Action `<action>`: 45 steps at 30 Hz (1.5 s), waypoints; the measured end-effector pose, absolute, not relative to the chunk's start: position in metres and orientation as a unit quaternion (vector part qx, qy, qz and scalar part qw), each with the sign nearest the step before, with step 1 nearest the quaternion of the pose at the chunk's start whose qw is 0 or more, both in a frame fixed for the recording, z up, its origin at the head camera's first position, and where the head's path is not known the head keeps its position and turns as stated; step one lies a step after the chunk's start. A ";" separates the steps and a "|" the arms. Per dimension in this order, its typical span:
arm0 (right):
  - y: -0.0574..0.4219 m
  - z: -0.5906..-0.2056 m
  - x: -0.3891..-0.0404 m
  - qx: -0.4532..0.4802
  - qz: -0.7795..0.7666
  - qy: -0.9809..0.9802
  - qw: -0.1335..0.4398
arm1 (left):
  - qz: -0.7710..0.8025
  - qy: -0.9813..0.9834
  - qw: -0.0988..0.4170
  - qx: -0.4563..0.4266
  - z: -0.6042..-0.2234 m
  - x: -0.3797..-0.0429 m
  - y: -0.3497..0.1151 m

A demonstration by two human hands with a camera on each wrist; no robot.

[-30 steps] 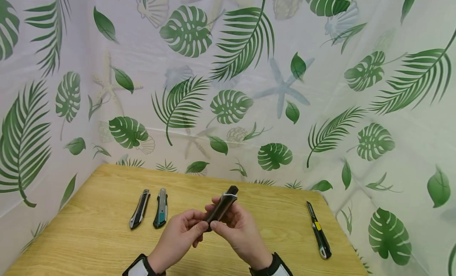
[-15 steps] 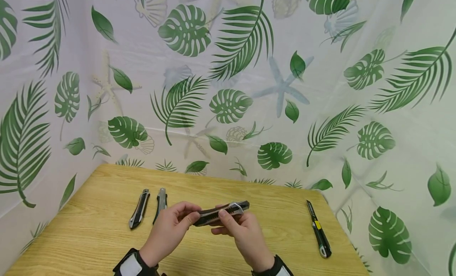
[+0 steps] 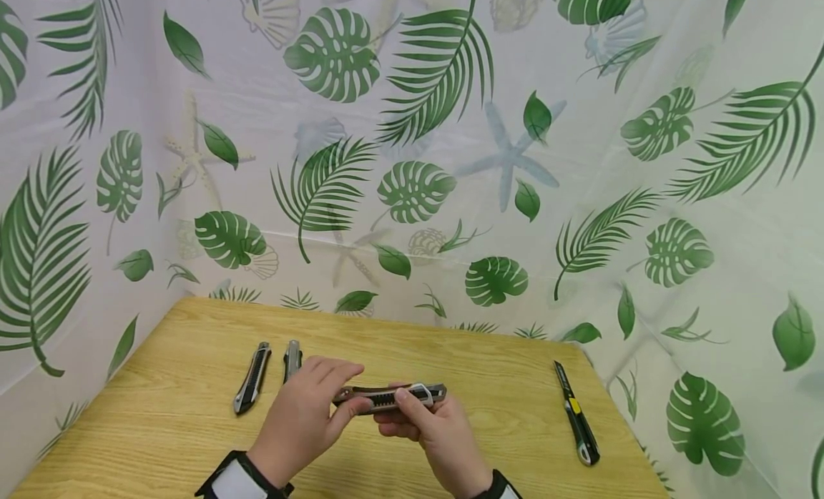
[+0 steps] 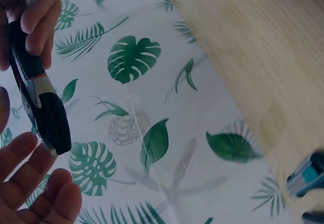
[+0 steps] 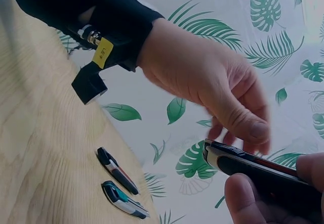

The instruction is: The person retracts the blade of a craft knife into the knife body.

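Observation:
My right hand grips a black and grey snap-off utility knife over the table's middle, thumb on its upper face. The knife lies nearly level in the head view, its narrower nose to the right. My left hand is beside the butt end, fingers stretched out and loose. The left wrist view shows those left fingertips around the knife's end without curling over it. From the right wrist, the left thumb hovers just above the butt of the knife.
Two more utility knives lie left on the wooden table: a black and grey one and a teal-accented one, partly behind my left hand. A black knife with a yellow slider lies right. Leaf-printed sheeting walls the table.
The knife has swung from a steep slant to nearly level, its nose to the right. My left hand has let go of the butt end and spread its fingers; the right keeps its grip.

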State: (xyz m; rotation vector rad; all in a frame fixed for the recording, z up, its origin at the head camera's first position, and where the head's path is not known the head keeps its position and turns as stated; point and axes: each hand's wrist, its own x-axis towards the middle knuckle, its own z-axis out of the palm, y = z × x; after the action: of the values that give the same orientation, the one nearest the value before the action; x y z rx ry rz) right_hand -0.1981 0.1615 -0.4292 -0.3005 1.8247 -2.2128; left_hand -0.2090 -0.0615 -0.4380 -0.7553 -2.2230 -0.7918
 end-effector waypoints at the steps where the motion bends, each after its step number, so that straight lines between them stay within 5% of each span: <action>1: 0.161 -0.430 -0.198 -0.102 -0.759 0.630 0.129 | -0.268 -0.841 0.352 -0.311 -0.438 -0.208 -0.060; 9: 0.160 -0.434 -0.198 -0.103 -0.741 0.654 0.114 | -0.164 -0.817 0.400 -0.382 -0.437 -0.202 -0.042; 45: 0.161 -0.433 -0.198 -0.114 -0.668 0.734 0.038 | -0.202 -0.850 0.376 -0.309 -0.441 -0.197 -0.028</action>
State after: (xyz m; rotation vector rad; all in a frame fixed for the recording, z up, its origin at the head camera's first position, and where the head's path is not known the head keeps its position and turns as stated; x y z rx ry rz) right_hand -0.1979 0.1606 -0.4331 -0.3501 2.2528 -2.0501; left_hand -0.1965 -0.0280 -0.4407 -0.7905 -2.1738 -0.5156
